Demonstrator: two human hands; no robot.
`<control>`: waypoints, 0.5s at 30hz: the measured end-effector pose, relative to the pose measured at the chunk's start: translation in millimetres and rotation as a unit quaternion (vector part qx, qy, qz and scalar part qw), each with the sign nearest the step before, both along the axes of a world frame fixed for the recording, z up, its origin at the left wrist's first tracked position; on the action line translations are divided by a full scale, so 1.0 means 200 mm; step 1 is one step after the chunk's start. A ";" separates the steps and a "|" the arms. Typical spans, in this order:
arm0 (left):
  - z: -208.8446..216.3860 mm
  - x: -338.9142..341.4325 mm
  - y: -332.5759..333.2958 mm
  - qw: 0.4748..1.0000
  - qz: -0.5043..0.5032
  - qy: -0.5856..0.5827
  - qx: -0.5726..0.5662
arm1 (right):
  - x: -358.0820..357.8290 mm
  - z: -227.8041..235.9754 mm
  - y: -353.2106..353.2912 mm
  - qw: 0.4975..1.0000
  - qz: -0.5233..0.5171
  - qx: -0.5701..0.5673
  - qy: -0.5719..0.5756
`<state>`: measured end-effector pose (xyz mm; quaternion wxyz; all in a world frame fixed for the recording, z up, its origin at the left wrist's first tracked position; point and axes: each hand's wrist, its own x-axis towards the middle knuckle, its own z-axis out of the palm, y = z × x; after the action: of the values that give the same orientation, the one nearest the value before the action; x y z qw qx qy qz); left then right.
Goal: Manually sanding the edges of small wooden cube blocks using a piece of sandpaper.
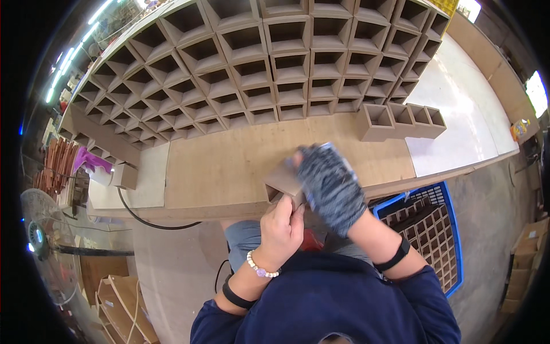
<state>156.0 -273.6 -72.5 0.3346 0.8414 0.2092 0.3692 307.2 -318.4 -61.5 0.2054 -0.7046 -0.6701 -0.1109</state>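
My bare left hand [279, 228], with a beaded bracelet at its wrist, pinches the near end of a small brown square-mouthed box [282, 180]. The box lies tilted near the table's front edge, its open mouth facing left and toward me. Over the box's right side is my right hand [330, 186], in a grey-black knitted glove with bare fingertips. Its fingers are curled closed; a bit of something pale blue shows at the glove's far edge, too hidden to name. The glove covers much of the box.
Stacked brown boxes [249, 71] form a wall along the table's far side. A short row of boxes [401, 121] stands at right. Below the wooden tabletop [223, 160], a blue crate [458, 252] holds more boxes. A fan [43, 243] and black cable [137, 215] are at left.
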 end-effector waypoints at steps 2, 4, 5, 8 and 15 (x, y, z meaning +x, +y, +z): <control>0.01 -0.01 -0.01 1.000 0.011 0.016 -0.013 | 0.11 -0.02 0.03 0.994 -0.103 -0.016 -0.043; -0.03 -0.01 -0.02 1.000 0.025 -0.005 -0.017 | 0.08 0.01 0.01 0.997 -0.076 0.016 -0.008; -0.03 0.00 -0.01 0.999 0.025 -0.014 -0.019 | 0.05 0.03 -0.01 0.998 -0.060 0.027 0.010; -0.02 0.01 -0.01 0.999 0.003 -0.038 -0.008 | -0.15 0.13 -0.07 0.994 0.098 0.000 0.047; 0.01 -0.03 -0.01 0.998 0.006 0.043 -0.047 | 0.08 -0.04 0.04 0.996 -0.079 0.007 -0.043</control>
<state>149.7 -275.2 -70.4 0.3620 0.8385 0.2457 0.3249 324.1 -310.9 -68.7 0.1723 -0.7481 -0.6200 -0.1619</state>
